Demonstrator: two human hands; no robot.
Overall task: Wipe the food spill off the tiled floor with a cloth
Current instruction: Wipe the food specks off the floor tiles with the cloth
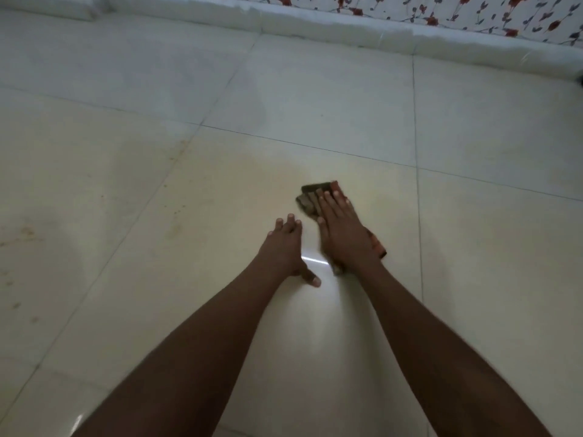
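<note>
Right hand (344,234) flattens 1 cloth (310,197); 2 hands.

We see: a pale tiled floor (315,99) with dark grout lines. Our right hand (342,228), fingers flat, pressing a brownish cloth (310,197) onto a tile. Our left hand (285,247) just beside it, fingers spread on the floor. Faint brown specks (28,231) at far left. Floral fabric (441,11) along the top edge.
</note>
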